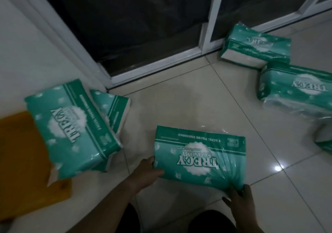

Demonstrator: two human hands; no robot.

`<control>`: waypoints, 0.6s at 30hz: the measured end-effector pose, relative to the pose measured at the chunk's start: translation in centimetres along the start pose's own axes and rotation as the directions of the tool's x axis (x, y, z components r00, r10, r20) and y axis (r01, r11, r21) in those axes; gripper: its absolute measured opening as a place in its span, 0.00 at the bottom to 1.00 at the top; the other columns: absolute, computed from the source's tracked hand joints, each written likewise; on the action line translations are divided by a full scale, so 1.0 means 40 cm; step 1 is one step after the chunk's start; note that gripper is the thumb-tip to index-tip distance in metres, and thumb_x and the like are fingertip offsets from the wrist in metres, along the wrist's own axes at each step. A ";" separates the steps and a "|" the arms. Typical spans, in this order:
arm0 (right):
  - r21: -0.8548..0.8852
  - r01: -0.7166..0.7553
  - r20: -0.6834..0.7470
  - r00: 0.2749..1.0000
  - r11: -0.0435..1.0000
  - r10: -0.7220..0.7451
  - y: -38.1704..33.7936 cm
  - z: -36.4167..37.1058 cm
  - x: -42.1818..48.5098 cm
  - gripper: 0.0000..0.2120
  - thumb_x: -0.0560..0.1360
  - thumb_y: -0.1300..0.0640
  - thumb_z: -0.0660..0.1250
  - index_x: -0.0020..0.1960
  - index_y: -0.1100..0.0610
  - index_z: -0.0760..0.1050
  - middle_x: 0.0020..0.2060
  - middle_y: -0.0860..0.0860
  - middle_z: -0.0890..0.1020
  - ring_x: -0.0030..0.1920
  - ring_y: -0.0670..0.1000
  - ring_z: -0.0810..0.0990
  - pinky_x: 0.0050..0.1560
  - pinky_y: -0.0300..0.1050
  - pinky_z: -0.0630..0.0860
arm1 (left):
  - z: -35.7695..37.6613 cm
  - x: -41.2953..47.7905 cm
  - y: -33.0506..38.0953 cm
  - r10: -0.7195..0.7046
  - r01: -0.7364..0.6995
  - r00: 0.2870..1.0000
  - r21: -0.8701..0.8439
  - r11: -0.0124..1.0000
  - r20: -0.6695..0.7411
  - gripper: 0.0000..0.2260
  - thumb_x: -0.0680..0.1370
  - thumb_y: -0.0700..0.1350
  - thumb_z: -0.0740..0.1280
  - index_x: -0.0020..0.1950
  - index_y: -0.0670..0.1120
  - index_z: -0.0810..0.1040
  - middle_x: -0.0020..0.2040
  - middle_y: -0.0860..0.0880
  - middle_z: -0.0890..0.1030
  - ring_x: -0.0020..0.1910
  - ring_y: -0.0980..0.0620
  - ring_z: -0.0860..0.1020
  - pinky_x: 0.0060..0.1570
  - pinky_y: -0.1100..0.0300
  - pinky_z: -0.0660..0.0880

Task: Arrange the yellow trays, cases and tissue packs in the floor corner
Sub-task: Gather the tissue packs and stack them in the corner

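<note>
Around tissue pack (199, 153) ends, curled fingers (156, 172)

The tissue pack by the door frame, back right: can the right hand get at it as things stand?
Probably not yet. The right hand is pinching the centre pack, so it is not free. The bare floor tiles to the back pack leave the way open, though it lies far off.

Dim room: glossy pale floor tiles (188, 107), white-framed dark glass door (125, 26).
</note>
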State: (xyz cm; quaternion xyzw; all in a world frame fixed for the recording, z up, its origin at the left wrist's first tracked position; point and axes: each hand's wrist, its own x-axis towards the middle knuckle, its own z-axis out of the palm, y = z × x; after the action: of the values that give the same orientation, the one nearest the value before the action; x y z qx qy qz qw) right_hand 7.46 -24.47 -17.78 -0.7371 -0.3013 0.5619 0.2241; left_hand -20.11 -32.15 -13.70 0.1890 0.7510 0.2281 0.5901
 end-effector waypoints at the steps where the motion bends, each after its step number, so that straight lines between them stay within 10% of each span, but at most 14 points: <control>1: -0.008 0.026 0.013 1.000 1.000 -0.026 -0.003 -0.007 -0.021 0.06 0.78 0.65 0.64 0.52 0.62 0.67 0.50 0.63 0.75 0.53 0.63 0.76 0.54 0.61 0.77 | -0.008 -0.030 -0.015 0.022 -0.022 1.000 -0.026 0.999 -0.003 0.20 0.68 0.43 0.72 0.60 0.53 0.80 0.53 0.56 0.84 0.47 0.61 0.83 0.44 0.69 0.77; 5: -0.058 0.193 0.096 0.978 0.979 -0.187 -0.050 -0.031 -0.128 0.07 0.78 0.65 0.64 0.43 0.57 0.68 0.41 0.60 0.78 0.45 0.61 0.78 0.54 0.63 0.77 | -0.055 -0.207 -0.077 0.154 -0.165 0.985 -0.168 0.972 -0.078 0.20 0.72 0.37 0.70 0.62 0.53 0.79 0.57 0.54 0.83 0.54 0.57 0.82 0.51 0.64 0.77; 9: -0.138 0.389 0.294 0.894 0.911 -0.337 -0.101 -0.014 -0.273 0.06 0.77 0.62 0.66 0.44 0.54 0.71 0.44 0.62 0.80 0.47 0.62 0.82 0.50 0.61 0.80 | -0.143 -0.407 -0.195 0.173 -0.241 0.942 -0.219 0.946 -0.289 0.32 0.66 0.53 0.72 0.69 0.63 0.71 0.67 0.60 0.74 0.66 0.57 0.72 0.67 0.52 0.71; 18: -0.277 0.759 0.725 0.568 0.590 -0.391 -0.050 0.209 -0.711 0.13 0.70 0.42 0.68 0.44 0.49 0.70 0.36 0.48 0.83 0.37 0.47 0.84 0.46 0.59 0.81 | -0.308 -0.826 -0.578 0.044 -0.452 0.708 -0.404 0.795 -0.705 0.25 0.78 0.36 0.65 0.70 0.58 0.68 0.66 0.59 0.75 0.63 0.56 0.74 0.56 0.53 0.73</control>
State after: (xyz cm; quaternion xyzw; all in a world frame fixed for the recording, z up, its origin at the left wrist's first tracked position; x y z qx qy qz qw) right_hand -6.31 -42.89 1.05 -0.4022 -0.7408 0.5336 0.0692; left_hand -24.76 -70.97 2.14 0.0217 0.7769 0.5666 0.2737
